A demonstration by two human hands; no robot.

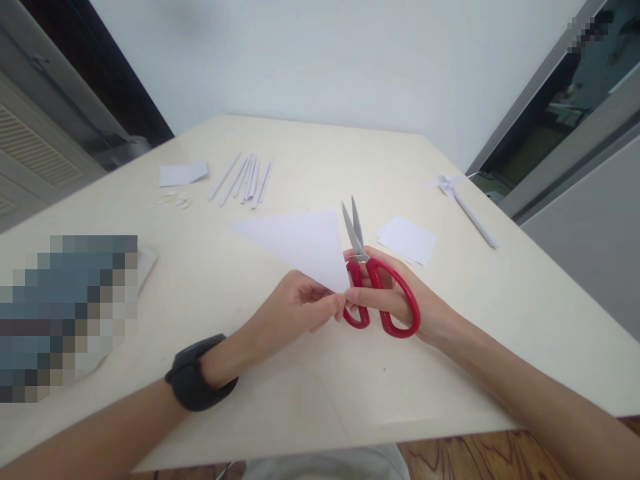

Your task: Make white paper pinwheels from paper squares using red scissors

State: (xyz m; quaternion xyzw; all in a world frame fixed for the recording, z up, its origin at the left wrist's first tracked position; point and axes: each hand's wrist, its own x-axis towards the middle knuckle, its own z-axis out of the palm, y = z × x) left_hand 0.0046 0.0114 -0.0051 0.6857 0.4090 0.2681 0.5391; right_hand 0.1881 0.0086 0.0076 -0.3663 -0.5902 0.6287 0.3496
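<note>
From the head view, my left hand (295, 307) pinches the lower corner of a white paper triangle (300, 243), held just above the tabletop (350, 373). My right hand (400, 300) has its grip closed through the red scissors (373, 280), blades slightly parted beside the paper's right edge.

Matt white paper triangle (300, 243), scissors (373, 280) of glossy red plastic and bare metal.
</note>
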